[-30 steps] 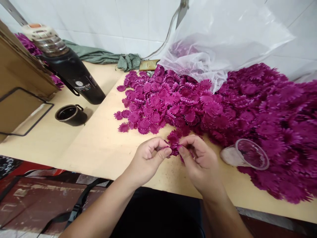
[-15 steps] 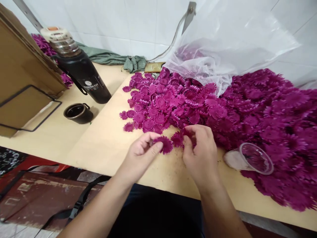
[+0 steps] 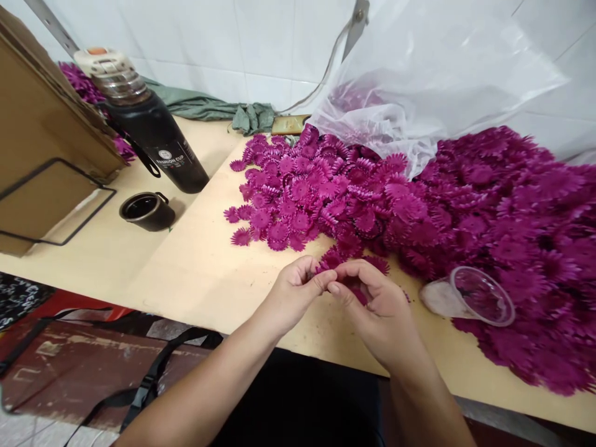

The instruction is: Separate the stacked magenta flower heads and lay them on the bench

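Observation:
My left hand [image 3: 298, 295] is closed in a pinch on a purple artificial flower [image 3: 321, 267], mostly hidden behind the fingers. Fingertip to fingertip with it, my right hand [image 3: 379, 307] is also pinched, and purple petals show in the gap between its thumb and fingers. Just beyond both hands, several loose flower heads lie at the near edge of a large purple flower pile [image 3: 298, 192]. The flowers are flat and round with fringed petals.
A clear plastic cup [image 3: 484, 298] lies tipped against the pile at right. A plastic bag [image 3: 437, 74] covers the pile's back. At left stand a black thermos [image 3: 162, 136], a dark cup [image 3: 149, 212], a cardboard box [image 3: 51, 124] and a wire frame [image 3: 88, 214]. The table's front edge [image 3: 223, 329] is close to me.
My left hand has moved right with its flower, and my right hand has come slightly down and left. The fingertips, apart before, now meet.

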The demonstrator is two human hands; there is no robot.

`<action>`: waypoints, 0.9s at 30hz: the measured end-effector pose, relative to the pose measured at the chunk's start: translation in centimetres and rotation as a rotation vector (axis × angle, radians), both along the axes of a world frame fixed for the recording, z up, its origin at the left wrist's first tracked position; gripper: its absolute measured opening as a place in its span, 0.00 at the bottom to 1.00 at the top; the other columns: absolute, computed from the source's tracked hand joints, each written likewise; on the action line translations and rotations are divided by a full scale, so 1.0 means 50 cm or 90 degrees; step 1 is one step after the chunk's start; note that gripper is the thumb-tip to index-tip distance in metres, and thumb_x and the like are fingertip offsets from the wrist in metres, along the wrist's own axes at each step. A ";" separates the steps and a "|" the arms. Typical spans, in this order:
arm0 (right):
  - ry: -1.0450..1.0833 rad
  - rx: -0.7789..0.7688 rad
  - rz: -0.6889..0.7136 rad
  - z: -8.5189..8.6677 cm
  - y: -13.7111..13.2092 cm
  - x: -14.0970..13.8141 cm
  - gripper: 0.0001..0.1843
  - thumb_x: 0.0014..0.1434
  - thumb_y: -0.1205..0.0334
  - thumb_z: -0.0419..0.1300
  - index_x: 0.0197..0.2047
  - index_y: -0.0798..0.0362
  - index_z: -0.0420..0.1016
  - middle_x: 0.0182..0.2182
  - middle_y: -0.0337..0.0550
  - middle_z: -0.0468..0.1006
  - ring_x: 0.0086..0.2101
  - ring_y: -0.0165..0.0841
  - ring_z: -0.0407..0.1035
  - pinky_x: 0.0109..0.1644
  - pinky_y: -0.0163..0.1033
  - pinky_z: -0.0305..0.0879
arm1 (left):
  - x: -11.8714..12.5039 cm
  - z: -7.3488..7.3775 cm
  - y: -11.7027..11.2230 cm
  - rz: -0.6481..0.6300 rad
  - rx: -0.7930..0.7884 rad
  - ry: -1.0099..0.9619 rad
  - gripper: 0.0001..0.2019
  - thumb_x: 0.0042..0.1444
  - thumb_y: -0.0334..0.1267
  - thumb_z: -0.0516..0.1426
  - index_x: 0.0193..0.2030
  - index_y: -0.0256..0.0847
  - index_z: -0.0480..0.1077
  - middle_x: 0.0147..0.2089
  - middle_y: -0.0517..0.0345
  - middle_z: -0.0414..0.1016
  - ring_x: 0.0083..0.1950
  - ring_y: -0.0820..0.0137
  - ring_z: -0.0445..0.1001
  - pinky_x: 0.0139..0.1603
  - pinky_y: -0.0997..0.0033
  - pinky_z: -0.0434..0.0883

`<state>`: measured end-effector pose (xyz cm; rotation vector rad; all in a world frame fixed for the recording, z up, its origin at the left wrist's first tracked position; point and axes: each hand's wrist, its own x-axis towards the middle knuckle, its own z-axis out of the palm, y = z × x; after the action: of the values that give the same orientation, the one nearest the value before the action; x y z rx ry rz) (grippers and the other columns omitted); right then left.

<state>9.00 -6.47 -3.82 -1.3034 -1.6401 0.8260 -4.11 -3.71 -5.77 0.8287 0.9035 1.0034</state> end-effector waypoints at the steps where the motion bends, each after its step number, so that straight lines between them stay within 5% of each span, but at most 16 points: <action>1: 0.042 -0.025 0.019 0.000 0.002 0.002 0.04 0.58 0.62 0.58 0.33 0.52 0.71 0.30 0.41 0.74 0.32 0.32 0.69 0.36 0.39 0.67 | 0.000 -0.001 -0.002 -0.020 -0.001 -0.001 0.18 0.42 0.46 0.66 0.22 0.37 0.64 0.20 0.67 0.64 0.24 0.79 0.61 0.29 0.77 0.59; 7: 0.330 -0.106 -0.051 -0.010 0.007 0.004 0.10 0.52 0.56 0.64 0.28 0.52 0.69 0.26 0.36 0.70 0.22 0.26 0.61 0.22 0.31 0.59 | -0.001 0.009 -0.009 -0.050 0.036 -0.029 0.18 0.44 0.49 0.65 0.24 0.37 0.66 0.22 0.64 0.66 0.26 0.77 0.63 0.31 0.75 0.61; 13: 0.372 -0.047 -0.227 -0.022 0.029 0.006 0.10 0.54 0.56 0.61 0.28 0.51 0.65 0.24 0.35 0.68 0.23 0.27 0.62 0.26 0.34 0.62 | -0.028 0.017 -0.024 -0.001 0.161 0.024 0.15 0.50 0.47 0.62 0.25 0.38 0.65 0.24 0.63 0.65 0.27 0.75 0.64 0.31 0.74 0.64; 16: 0.287 0.035 -0.367 -0.017 0.038 0.022 0.09 0.56 0.57 0.58 0.28 0.51 0.64 0.21 0.34 0.66 0.22 0.28 0.61 0.25 0.34 0.61 | -0.058 0.013 -0.029 0.015 0.169 0.018 0.14 0.52 0.46 0.61 0.26 0.38 0.67 0.25 0.61 0.67 0.27 0.74 0.66 0.29 0.74 0.65; 20: 0.004 0.065 -0.248 -0.021 0.032 0.016 0.04 0.58 0.61 0.55 0.37 0.52 0.69 0.32 0.43 0.73 0.33 0.34 0.69 0.38 0.44 0.68 | -0.066 0.011 -0.024 0.043 0.104 0.005 0.10 0.48 0.42 0.65 0.32 0.38 0.72 0.29 0.61 0.72 0.31 0.75 0.69 0.35 0.75 0.67; 23: -0.149 0.149 -0.229 -0.026 0.024 0.007 0.08 0.59 0.63 0.53 0.41 0.54 0.70 0.42 0.52 0.73 0.46 0.41 0.67 0.52 0.54 0.63 | -0.048 0.015 -0.019 0.017 0.074 -0.024 0.10 0.47 0.40 0.65 0.33 0.38 0.73 0.31 0.60 0.75 0.33 0.75 0.71 0.39 0.75 0.68; 27: -0.148 0.180 -0.209 -0.016 0.003 0.012 0.10 0.61 0.60 0.54 0.44 0.53 0.71 0.45 0.52 0.74 0.48 0.42 0.67 0.54 0.56 0.62 | -0.027 0.015 -0.014 0.016 0.040 -0.050 0.09 0.45 0.38 0.66 0.32 0.37 0.74 0.30 0.61 0.75 0.31 0.76 0.70 0.37 0.76 0.67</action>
<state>9.58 -6.33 -4.60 -1.4502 -1.5915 0.2430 -5.45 -4.42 -5.01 0.8271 0.8209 1.0831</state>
